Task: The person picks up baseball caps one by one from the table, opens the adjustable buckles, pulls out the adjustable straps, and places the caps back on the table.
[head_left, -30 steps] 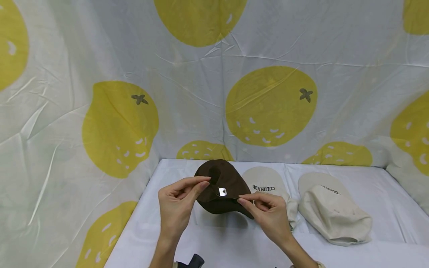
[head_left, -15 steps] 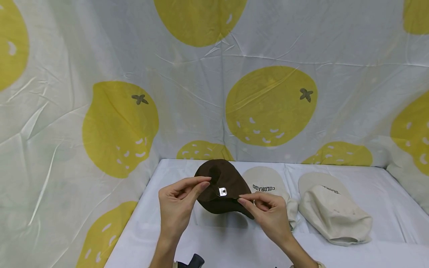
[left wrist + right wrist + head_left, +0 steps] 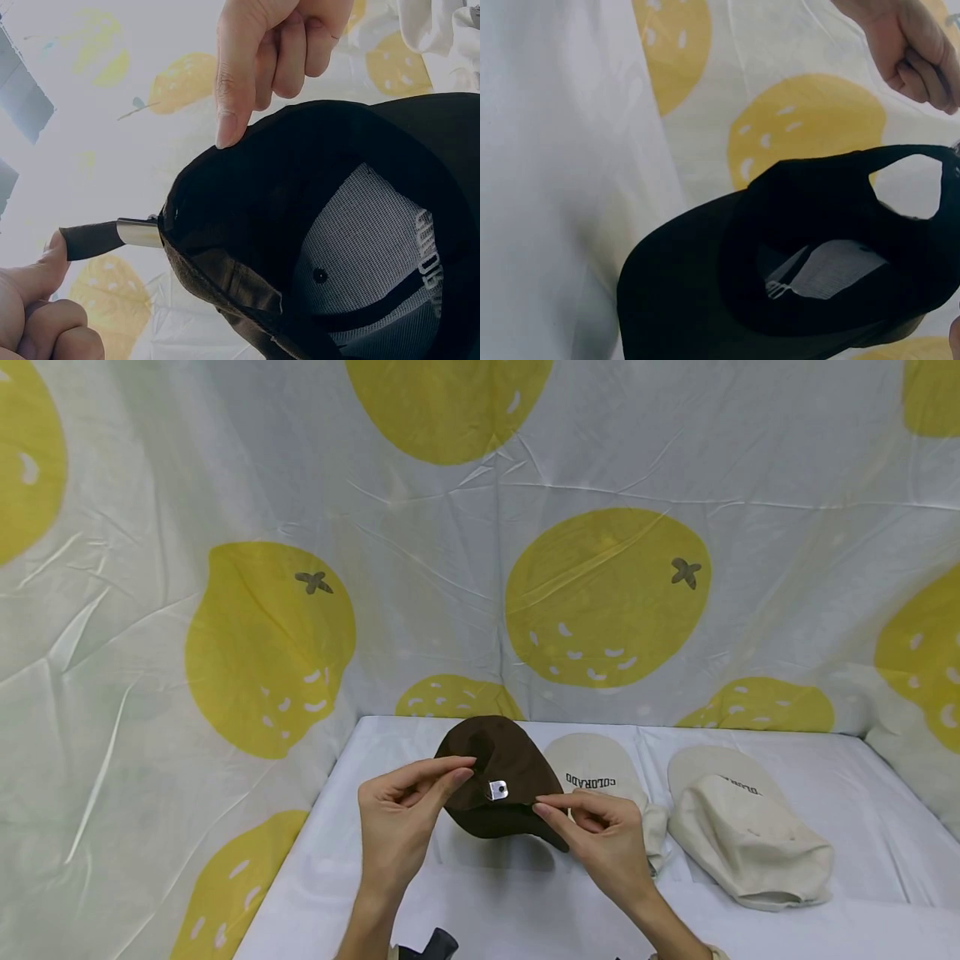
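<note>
A dark brown baseball cap (image 3: 517,764) is held up above the white table between both hands, its opening and mesh lining showing in the left wrist view. My left hand (image 3: 401,814) pinches the free end of its back strap (image 3: 94,240) between thumb and forefinger. The strap runs out through a silver metal buckle (image 3: 497,790) at the cap's rear edge. On the other side, my right hand (image 3: 600,831) pinches the rim with thumb and forefinger. The cap's back opening (image 3: 907,187) shows in the right wrist view.
Two cream caps lie on the white tabletop (image 3: 465,902) to the right: one cap (image 3: 592,760) partly behind my right hand, another cap (image 3: 750,835) farther right. A lemon-print curtain (image 3: 427,593) encloses the back and sides. A black cylindrical object (image 3: 438,945) shows by my left forearm.
</note>
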Available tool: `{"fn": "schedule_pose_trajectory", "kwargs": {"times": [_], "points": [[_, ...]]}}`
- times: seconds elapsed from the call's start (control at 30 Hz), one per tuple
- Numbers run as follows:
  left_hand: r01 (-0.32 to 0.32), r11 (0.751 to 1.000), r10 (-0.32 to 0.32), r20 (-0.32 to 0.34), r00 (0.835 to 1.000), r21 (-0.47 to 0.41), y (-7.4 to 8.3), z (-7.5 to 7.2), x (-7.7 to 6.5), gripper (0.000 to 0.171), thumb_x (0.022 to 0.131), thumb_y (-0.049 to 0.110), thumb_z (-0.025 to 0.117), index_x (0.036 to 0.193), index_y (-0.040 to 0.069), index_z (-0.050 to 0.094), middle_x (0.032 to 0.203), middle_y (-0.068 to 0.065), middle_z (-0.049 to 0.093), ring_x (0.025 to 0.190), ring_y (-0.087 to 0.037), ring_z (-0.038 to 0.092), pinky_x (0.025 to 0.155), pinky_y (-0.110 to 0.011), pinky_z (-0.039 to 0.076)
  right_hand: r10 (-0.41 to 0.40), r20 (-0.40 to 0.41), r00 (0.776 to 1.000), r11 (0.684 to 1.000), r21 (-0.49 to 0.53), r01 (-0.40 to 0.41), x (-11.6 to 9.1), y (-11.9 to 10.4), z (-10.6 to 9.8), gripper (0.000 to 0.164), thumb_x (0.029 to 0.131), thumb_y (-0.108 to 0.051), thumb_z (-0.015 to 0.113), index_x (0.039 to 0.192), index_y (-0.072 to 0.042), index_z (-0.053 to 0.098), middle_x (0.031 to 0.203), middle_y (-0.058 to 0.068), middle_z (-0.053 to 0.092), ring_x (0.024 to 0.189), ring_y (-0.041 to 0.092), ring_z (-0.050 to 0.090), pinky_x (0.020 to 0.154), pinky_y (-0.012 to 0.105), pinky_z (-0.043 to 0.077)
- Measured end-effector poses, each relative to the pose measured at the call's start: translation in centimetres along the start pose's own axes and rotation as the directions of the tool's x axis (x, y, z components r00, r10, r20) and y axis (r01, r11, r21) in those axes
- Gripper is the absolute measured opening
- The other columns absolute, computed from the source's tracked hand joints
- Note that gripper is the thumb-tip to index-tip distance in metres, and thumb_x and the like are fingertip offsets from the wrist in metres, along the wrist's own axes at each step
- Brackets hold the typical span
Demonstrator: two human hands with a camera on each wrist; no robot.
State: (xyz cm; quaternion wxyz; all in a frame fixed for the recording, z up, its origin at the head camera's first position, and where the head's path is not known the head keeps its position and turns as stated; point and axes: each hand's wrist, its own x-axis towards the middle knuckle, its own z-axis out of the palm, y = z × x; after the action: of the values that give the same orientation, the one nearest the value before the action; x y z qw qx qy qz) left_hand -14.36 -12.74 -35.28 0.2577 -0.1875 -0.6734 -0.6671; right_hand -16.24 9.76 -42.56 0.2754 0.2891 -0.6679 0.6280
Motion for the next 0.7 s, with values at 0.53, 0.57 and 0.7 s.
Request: {"fn": "schedule_pose_trajectory", "kwargs": {"times": [0.53, 0.57, 0.7], "points": [[-0.024, 1.000, 0.024, 0.003, 1.000, 0.000, -0.07, -0.26, 0.01, 0.011, 0.085, -0.008, 0.079, 0.096, -0.004, 0.080, 0.046, -0.002, 0.038, 0.050, -0.014, 0.012, 0.044, -0.030, 0.014, 0.074, -0.039, 0.997, 0.997, -0.012, -0.074, 0.17, -0.16, -0.24, 0.023, 0.079, 0.013, 0.081, 0.094, -0.004, 0.082, 0.051, -0.002, 0.023, 0.048, 0.012, 0.018, 0.040, 0.017, 0.020], [-0.024, 1.000, 0.024, 0.001, 1.000, 0.003, -0.07, -0.29, 0.02, 0.011, 0.085, -0.007, 0.079, 0.096, -0.004, 0.080, 0.046, -0.002, 0.038, 0.050, -0.014, 0.012, 0.044, -0.030, 0.014, 0.075, -0.044, 0.996, 0.997, -0.013, -0.075, 0.23, -0.17, -0.28, 0.022, 0.079, 0.013, 0.081, 0.094, -0.004, 0.081, 0.051, -0.001, 0.023, 0.048, 0.012, 0.018, 0.040, 0.017, 0.020], [-0.023, 1.000, 0.023, -0.001, 1.000, 0.009, -0.03, -0.36, 0.04, 0.012, 0.085, -0.007, 0.079, 0.096, -0.003, 0.081, 0.046, -0.002, 0.041, 0.050, -0.015, 0.012, 0.044, -0.030, 0.014, 0.108, -0.059, 0.992, 0.994, -0.015, -0.109, 0.35, -0.18, -0.47, 0.021, 0.079, 0.014, 0.081, 0.093, -0.002, 0.081, 0.050, 0.000, 0.022, 0.048, 0.015, 0.017, 0.039, 0.020, 0.018]]}}
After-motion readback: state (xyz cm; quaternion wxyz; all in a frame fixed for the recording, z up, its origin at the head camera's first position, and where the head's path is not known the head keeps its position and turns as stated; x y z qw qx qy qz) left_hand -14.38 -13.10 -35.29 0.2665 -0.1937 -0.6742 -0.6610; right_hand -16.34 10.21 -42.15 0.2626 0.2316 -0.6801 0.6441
